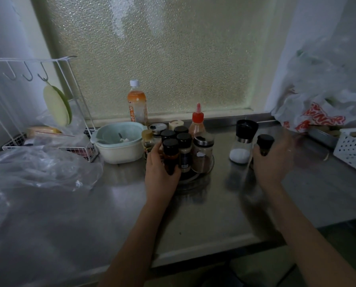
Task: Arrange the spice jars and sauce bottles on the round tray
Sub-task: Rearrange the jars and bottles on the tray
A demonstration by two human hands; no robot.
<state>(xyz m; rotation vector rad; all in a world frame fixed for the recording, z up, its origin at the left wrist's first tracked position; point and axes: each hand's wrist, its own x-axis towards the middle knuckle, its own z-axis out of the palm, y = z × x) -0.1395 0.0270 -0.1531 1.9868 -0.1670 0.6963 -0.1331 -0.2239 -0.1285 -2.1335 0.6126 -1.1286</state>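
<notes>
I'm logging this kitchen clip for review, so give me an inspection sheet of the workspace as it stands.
Surface: steel counter, bare in front.
Job's things: spice jars crowd the round tray; red-capped sauce bottle behind them; salt grinder stands off the tray.
Clutter: bowl, drink bottle, plastic bags, wire rack, white basket.
Grippers: left hand holds a dark jar at the tray; right hand holds a black-capped jar.
Cables: nothing seen.
Surroundings: frosted window.

Single head cam looking forward-down over the steel counter [204, 208], facing the frosted window [162, 54], hands sitting close.
</notes>
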